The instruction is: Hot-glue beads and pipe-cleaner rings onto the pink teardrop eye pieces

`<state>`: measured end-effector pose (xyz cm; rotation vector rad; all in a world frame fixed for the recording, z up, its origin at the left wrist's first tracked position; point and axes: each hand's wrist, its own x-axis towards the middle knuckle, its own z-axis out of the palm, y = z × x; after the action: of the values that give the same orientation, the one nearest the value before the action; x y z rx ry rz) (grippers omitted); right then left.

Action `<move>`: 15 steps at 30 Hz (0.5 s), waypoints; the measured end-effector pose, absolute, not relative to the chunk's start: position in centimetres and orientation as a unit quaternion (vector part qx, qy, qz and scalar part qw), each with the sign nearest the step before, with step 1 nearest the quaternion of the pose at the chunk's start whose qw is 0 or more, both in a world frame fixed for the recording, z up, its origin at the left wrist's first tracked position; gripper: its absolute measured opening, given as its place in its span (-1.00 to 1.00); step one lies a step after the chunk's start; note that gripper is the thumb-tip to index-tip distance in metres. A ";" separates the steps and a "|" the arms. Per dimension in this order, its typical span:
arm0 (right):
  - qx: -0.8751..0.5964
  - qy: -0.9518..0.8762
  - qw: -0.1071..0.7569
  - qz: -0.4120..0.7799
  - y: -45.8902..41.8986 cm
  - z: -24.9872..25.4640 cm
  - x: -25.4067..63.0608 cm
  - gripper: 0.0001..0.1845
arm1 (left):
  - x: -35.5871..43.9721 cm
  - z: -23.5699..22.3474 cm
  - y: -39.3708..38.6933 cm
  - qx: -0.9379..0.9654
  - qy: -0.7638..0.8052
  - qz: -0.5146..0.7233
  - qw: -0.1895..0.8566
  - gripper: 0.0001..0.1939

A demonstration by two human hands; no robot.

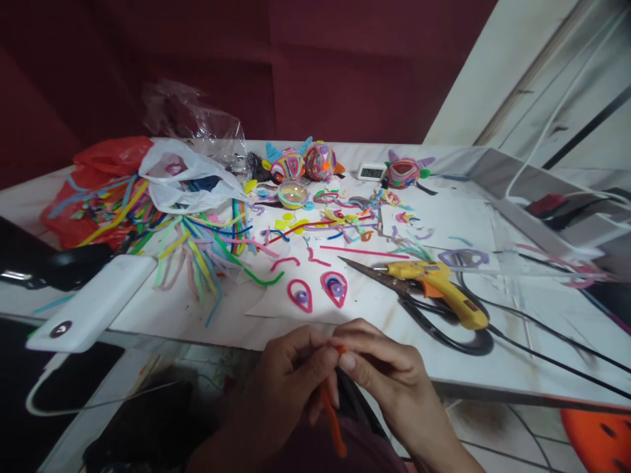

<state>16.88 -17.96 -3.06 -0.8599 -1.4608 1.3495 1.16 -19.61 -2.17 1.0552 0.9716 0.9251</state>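
Observation:
Just off the table's front edge, my left hand (296, 374) and my right hand (387, 368) meet, both pinching an orange pipe cleaner (334, 424). Its upper end is between my thumbs and fingertips, and the rest hangs down below my left hand. On the paper (266, 305) beyond them lie two pink teardrop loops: the left loop (290, 289) has a purple coil inside, the right loop (345, 281) a blue and purple one. Bent pink pieces (284, 261) and a straight pink pipe cleaner (362, 251) are further back.
A yellow glue gun (456, 295) lies across black scissors (419, 315) at right, with trailing cords. Bundled pipe cleaners (197, 253), plastic bags (185, 174) and a white power bank (91, 305) fill the left. Several decorated balls (320, 162) and a small digital clock (371, 172) stand behind.

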 end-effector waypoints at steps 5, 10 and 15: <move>-0.362 -0.565 0.497 0.551 -18.1 -3.2 16.4 -0.91 | 1.0 -2.6 -19.8 0.463 0.427 0.393 0.670 -0.65; -0.383 -0.539 0.496 0.563 -17.4 -2.0 16.7 -0.83 | -0.2 -2.6 -19.6 0.479 0.470 0.406 0.620 -0.70; -0.393 -0.535 0.445 0.601 -16.5 -1.3 16.5 -0.83 | -1.0 -2.4 -19.5 0.518 0.515 0.418 0.540 -0.73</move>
<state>16.52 -16.53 -1.30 -0.9738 -1.3267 1.4901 -0.96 -19.54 -2.40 1.2324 1.2244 0.9936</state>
